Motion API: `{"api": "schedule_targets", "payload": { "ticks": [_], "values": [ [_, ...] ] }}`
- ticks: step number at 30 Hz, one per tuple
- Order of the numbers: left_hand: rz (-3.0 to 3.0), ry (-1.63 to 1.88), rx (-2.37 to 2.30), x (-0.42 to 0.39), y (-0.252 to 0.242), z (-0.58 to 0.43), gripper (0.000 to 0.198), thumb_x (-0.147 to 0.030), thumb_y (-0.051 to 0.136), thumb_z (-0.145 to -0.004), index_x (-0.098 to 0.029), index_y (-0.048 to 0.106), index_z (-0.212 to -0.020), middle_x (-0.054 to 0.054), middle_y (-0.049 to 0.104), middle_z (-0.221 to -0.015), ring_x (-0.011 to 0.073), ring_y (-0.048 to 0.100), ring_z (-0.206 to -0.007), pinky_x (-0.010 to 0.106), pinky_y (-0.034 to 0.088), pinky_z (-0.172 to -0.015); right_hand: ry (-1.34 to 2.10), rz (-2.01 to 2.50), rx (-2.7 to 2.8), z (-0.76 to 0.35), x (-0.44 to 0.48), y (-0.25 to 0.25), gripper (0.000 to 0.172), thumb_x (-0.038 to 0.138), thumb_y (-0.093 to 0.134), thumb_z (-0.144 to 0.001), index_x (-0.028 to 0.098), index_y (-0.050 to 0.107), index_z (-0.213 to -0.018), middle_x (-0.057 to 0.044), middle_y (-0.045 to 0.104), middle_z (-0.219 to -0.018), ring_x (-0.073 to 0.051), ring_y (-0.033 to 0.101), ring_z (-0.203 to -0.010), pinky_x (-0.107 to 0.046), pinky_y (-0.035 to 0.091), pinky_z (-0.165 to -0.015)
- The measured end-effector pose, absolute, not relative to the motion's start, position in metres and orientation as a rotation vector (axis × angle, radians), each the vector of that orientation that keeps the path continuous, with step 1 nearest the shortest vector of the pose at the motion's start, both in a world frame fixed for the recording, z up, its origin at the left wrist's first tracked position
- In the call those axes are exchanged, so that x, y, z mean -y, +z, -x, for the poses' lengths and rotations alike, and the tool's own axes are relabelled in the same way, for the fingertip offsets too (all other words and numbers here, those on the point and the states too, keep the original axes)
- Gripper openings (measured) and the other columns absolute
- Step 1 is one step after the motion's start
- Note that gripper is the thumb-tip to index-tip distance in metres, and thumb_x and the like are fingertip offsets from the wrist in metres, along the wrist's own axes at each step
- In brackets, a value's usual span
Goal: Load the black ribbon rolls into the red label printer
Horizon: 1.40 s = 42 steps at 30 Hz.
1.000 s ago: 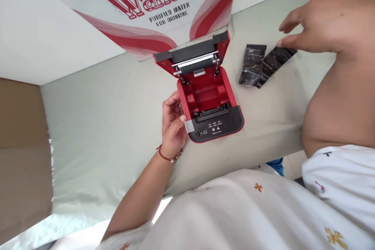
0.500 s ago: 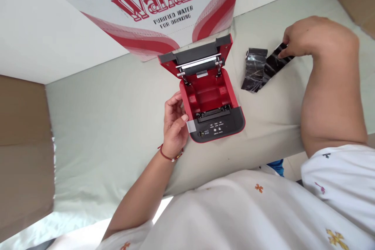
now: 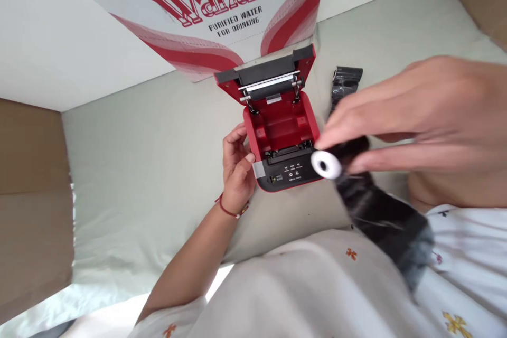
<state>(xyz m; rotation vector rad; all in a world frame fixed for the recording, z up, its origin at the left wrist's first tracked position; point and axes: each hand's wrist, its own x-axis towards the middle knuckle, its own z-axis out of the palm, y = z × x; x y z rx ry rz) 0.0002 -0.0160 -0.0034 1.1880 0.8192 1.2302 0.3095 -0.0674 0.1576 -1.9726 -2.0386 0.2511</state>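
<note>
A small red and black label or receipt printer point(image 3: 282, 129) stands on the cloth with its lid point(image 3: 273, 76) raised and its red paper bay bare. My left hand point(image 3: 237, 171) grips the printer's left side, thumb on the front corner. Above the printer's right front corner, my right hand point(image 3: 420, 121) pinches a paper roll point(image 3: 335, 166) between thumb and fingers. The roll's white end, with a dark core hole, faces me, and a long black strip hangs from it toward my shirt. Motion blurs this hand and the strip. Behind it, a second black roll point(image 3: 348, 75) lies partly hidden.
A large white and red water carton point(image 3: 222, 37) stands right behind the printer. Pale green cloth point(image 3: 150, 169) covers the surface. Brown cardboard point(image 3: 31, 206) rises at the left, and more cardboard point(image 3: 479, 0) stands at the far right.
My right hand has lifted the paper roll off the cloth at the right and brought it left and nearer, beside the printer. My left hand and the printer have stayed put.
</note>
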Motion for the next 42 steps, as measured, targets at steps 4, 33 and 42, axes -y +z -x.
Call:
{"api": "schedule_targets", "payload": {
  "ticks": [4,33,42],
  "values": [
    [-1.359,1.355,-0.884,0.022,-0.002,-0.003,0.053,-0.067,0.085,-0.108,-0.037,0.076,-0.15,0.01,0.066,-0.166,0.0381,0.063,-0.161,0.062,0.058,-0.138,0.343,1.827,2.219,-0.28,0.031,0.157,0.044,0.038,0.056,-0.125,0.02,0.095,-0.121,-0.009,0.092,-0.121,-0.021,0.081,-0.108,-0.037,0.044,-0.084],
    [-2.425,1.762,-0.763,0.047,-0.013,0.006,0.016,-0.049,0.082,-0.097,-0.048,0.094,-0.107,0.006,0.08,-0.106,0.034,0.077,-0.134,0.066,0.055,-0.142,-0.036,1.58,2.096,-0.275,0.017,0.185,0.058,0.05,0.047,-0.129,0.023,0.073,-0.174,-0.014,0.077,-0.172,-0.037,0.074,-0.157,-0.061,0.052,-0.142],
    [-2.339,1.812,-0.893,0.052,-0.03,0.011,0.018,-0.063,0.086,-0.094,-0.047,0.093,-0.095,0.008,0.073,-0.106,0.0378,0.07,-0.132,0.074,0.05,-0.14,0.241,1.52,2.409,-0.298,0.028,0.199,0.046,0.046,0.053,-0.128,0.032,0.08,-0.163,-0.01,0.089,-0.148,-0.035,0.083,-0.137,-0.054,0.066,-0.12]
  ]
}}
